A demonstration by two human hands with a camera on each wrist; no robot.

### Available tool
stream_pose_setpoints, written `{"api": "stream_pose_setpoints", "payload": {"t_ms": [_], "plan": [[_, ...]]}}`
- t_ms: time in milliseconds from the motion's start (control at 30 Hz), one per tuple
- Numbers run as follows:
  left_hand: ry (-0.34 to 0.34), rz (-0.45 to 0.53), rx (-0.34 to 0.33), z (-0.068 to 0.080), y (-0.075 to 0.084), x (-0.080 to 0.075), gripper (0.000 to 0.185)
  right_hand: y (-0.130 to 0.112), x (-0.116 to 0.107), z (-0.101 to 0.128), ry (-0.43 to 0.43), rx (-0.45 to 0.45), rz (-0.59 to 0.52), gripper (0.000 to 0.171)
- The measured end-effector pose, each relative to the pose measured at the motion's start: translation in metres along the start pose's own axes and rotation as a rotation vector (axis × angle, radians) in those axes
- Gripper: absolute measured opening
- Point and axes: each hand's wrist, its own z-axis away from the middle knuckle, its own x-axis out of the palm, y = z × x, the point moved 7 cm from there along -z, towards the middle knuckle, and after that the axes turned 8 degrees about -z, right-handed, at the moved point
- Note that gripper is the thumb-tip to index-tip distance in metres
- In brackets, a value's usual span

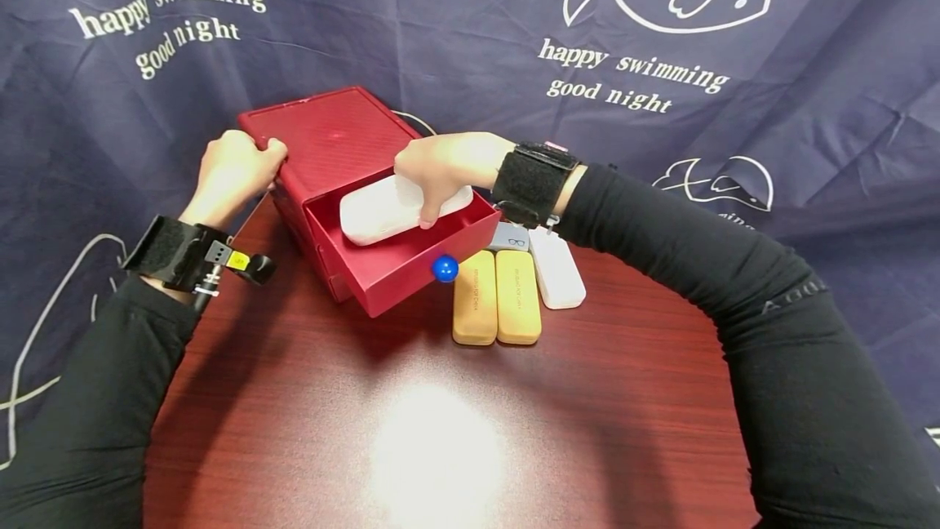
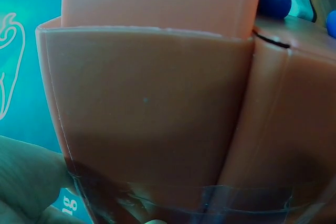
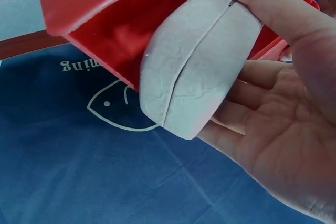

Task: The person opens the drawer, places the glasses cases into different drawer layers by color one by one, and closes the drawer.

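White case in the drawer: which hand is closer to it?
Right. The right hand holds the white case in the drawer; the left hand grips the box's far side.

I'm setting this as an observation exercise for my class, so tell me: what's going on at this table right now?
A person is working at a red drawer box on a wooden table. The left hand holds the box's back corner, while the right hand grips a white glasses case lying in the pulled-out drawer, which has a blue knob. Beside the box lie two tan cases, a white case and a grey case.
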Motion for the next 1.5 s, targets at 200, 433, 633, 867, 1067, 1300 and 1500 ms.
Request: {"api": "stream_pose_setpoints", "payload": {"t_ms": [200,433,633,867,1067,1300,1500], "plan": [[0.010,-0.008,0.006,0.000,0.001,0.000,0.043,-0.005,0.003,-0.003,0.010,-0.063,-0.029,0.061],[0.011,-0.009,0.002,0.000,0.001,0.000,0.044,-0.007,0.010,-0.008,-0.023,-0.049,-0.008,0.062],[0.012,-0.006,0.000,0.001,0.001,-0.001,0.046,-0.006,0.014,-0.012,-0.026,-0.016,0.023,0.063],[0.015,-0.004,0.005,0.001,0.001,-0.002,0.046,-0.011,0.014,-0.018,0.019,-0.016,0.083,0.048],[0.012,-0.008,0.017,0.001,0.002,-0.001,0.046,-0.013,0.018,-0.023,0.036,-0.006,0.118,0.040],[0.014,-0.006,0.020,0.001,0.004,-0.001,0.046,-0.014,0.014,-0.025,0.052,-0.016,0.127,0.042],[0.011,-0.006,0.013,0.001,0.003,-0.001,0.046,-0.017,0.013,-0.028,0.077,-0.043,0.164,0.043]]}}
